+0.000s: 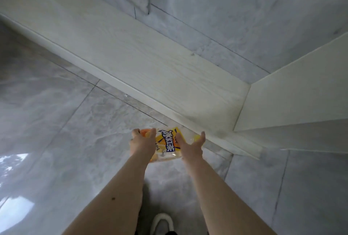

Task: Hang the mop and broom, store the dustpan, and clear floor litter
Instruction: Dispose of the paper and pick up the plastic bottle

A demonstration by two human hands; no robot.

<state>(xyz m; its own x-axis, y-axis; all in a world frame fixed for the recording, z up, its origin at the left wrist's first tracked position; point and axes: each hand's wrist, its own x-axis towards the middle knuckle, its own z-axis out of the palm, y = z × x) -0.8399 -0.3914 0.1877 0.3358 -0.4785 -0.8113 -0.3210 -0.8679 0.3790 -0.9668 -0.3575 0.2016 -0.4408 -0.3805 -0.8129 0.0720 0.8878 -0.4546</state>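
Low over grey floor tiles point(56, 121): yellow-labelled bottle point(166, 143) between both hands. Left hand point(142, 143) curled around orange cap end. Right hand point(191, 145) open, fingers spread against bottle side, beside white ledge point(150, 61).

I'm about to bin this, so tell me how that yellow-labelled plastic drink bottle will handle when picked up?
The bottle looks empty and clear, so probably light. Thin plastic may crumple under the left hand gripping the orange cap end. The glossy label could slip against the open right hand.
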